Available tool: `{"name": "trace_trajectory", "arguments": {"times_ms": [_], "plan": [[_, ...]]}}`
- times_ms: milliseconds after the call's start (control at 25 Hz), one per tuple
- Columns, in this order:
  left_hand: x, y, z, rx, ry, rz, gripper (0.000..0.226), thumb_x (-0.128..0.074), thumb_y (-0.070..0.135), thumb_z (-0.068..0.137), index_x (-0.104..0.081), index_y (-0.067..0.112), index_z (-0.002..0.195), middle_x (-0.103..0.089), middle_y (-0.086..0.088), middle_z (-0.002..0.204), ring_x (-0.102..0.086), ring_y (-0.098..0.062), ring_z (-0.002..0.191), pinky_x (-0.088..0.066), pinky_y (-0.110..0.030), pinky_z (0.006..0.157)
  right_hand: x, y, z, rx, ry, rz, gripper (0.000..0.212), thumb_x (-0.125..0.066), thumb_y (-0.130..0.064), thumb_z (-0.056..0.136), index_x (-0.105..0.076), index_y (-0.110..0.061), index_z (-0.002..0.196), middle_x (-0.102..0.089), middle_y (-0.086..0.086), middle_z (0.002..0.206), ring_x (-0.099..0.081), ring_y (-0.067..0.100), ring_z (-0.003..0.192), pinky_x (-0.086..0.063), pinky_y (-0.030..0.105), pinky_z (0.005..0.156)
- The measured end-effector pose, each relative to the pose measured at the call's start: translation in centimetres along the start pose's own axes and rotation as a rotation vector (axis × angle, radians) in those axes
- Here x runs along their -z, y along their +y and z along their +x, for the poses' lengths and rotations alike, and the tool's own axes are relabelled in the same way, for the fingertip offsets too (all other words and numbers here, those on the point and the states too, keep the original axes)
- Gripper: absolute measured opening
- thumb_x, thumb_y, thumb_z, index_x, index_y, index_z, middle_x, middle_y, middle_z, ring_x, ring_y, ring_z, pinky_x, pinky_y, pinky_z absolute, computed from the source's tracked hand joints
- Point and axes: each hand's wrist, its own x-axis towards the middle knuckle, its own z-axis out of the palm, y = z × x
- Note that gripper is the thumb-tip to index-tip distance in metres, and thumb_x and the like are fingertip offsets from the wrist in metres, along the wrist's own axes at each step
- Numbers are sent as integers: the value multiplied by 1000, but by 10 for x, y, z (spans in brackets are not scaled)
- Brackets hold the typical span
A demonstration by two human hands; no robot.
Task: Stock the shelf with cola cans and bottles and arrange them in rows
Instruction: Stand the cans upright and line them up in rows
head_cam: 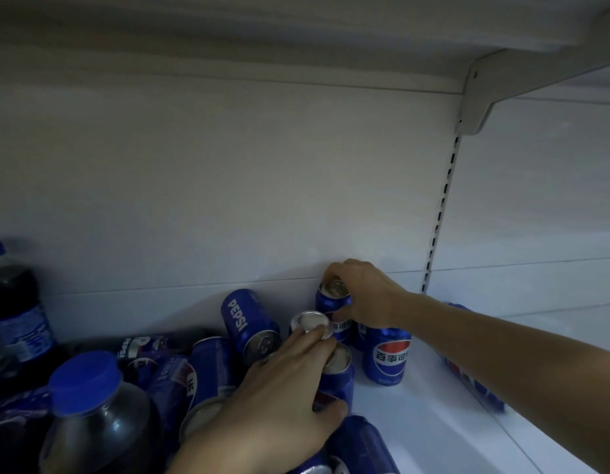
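Note:
My right hand (361,295) grips the top of an upright blue cola can (332,304) standing against the shelf's back wall. My left hand (283,398) holds another upright blue can (339,374) in front of it, thumb on its side and fingers over its top. A can (308,323) with its silver top showing sits between them. One more upright can (387,357) stands just right of these. Several cans, such as the tilted one (249,325), lie jumbled to the left. Dark cola bottles with blue caps (101,415) stand at the lower left.
The white shelf floor (426,415) runs to the right, where a blue can (474,388) lies partly hidden under my right forearm. Another bottle (12,302) stands at the far left. A slotted upright (440,213) and bracket mark the bay's right side.

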Motion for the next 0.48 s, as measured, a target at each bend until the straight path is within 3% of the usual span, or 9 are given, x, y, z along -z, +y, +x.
{"name": "trace_trajectory", "arguments": {"times_ms": [280,360,480], "plan": [[-2,-1,1,19,-7,-1,68,-62,46,96,-24,44,153,2,35,161,-5,7,150,-17,-36,125,-4,2,-7,28,-37,-75,54,-81,-31,81,-51,-26,125,-52,-1,123,-54,21,108,-51,34,90],[-3,-2,1,15,12,3,68,-62,45,95,-25,44,153,1,35,162,-6,5,150,-17,-37,125,2,-4,-14,68,48,-96,42,-71,-35,90,-51,-28,127,-53,-2,125,-54,19,109,-50,34,92],[-4,-1,0,17,114,-59,53,-63,38,96,-41,43,144,-31,30,154,-36,6,139,-33,-28,118,10,-30,-26,46,164,169,28,-51,-47,100,-57,-30,121,-63,-4,117,-60,10,94,-53,34,85]]}}
